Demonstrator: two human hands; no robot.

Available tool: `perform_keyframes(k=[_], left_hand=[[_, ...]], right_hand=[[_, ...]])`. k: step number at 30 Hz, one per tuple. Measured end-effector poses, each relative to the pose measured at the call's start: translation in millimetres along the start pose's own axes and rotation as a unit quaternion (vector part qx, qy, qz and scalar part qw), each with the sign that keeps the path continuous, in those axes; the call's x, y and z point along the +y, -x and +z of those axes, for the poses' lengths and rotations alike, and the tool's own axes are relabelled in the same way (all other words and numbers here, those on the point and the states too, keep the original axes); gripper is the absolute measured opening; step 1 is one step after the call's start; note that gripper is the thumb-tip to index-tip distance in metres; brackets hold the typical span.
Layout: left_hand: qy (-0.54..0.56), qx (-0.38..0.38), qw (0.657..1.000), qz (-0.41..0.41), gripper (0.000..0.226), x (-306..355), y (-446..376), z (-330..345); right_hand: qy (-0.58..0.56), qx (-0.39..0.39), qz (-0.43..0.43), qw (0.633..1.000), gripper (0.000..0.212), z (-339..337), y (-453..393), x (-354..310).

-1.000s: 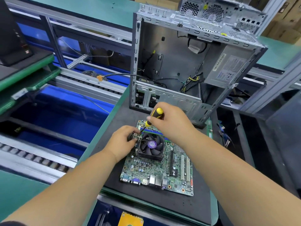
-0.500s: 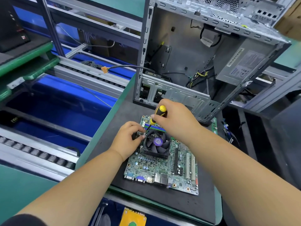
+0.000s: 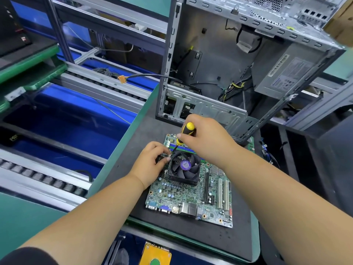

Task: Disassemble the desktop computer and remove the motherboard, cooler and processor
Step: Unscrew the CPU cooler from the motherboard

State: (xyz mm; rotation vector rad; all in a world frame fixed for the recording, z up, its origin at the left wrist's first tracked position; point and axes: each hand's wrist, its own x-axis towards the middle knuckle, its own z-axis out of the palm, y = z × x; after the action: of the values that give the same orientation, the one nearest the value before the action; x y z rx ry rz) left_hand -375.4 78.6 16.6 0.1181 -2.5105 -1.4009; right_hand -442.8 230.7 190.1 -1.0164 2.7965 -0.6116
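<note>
Both hands unmoved: right hand [image 3: 206,138] still grips screwdriver [image 3: 186,131], left hand [image 3: 152,163] curled beside cooler [image 3: 184,167]

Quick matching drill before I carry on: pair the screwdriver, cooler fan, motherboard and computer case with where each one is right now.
Things:
1. screwdriver
2. cooler fan
3. motherboard
4. computer case

Places:
A. flat on the dark mat
B. standing open behind the board
C. gripped in the right hand
D. mounted on the board, beside the left hand

Pairs: 1-C, 2-D, 3-A, 4-B
</note>
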Motion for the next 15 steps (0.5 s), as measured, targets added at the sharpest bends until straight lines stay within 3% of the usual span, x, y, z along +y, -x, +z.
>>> perform_keyframes(k=[10,15], left_hand=[[-0.019,0.005,1.000,0.002,0.012,2.5,-0.4,-0.2],[-0.026,0.000,1.000,-0.002,0.013,3.4,-1.5,-1.9]], right_hand=[[-0.003,-0.005,-0.007,1.000,0.023,0.5,-0.3,0.9],[-0.001,-0.055,-0.018,0.998,0.016,-6.0,-7.7,-3.3]])
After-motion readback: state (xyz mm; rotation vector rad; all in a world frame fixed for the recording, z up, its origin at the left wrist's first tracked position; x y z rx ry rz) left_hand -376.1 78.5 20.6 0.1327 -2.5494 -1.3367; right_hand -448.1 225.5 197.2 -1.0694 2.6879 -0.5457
